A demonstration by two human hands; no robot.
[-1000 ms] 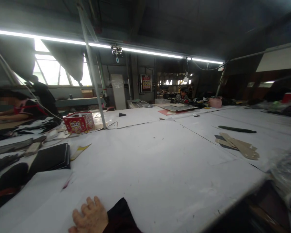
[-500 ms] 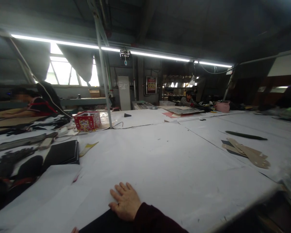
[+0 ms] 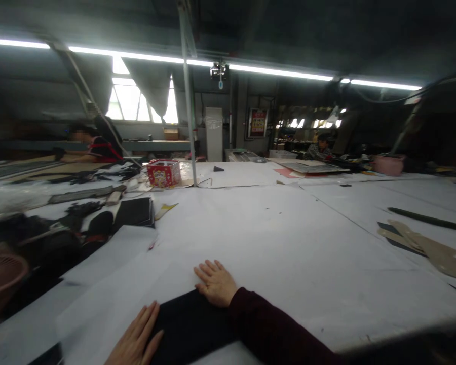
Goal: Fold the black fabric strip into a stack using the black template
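A flat piece of black fabric (image 3: 192,324) lies on the white cutting table (image 3: 273,238) close to me. My right hand (image 3: 215,283), in a dark maroon sleeve, rests flat with fingers spread on the fabric's far edge. My left hand (image 3: 134,339) lies flat with fingers stretched out on the fabric's left edge. Neither hand holds anything.
A red printed box (image 3: 163,173) and a metal pole (image 3: 187,96) stand further back. Black folded pieces (image 3: 135,212) and dark clutter lie on the left beside a pink basket (image 3: 2,276). Tan cardboard patterns (image 3: 425,246) lie at right. Other people (image 3: 317,150) work at the far tables.
The view has swung left. My right hand has slid forward on the table with the black fabric, and my left hand has come into view on the fabric's left edge.
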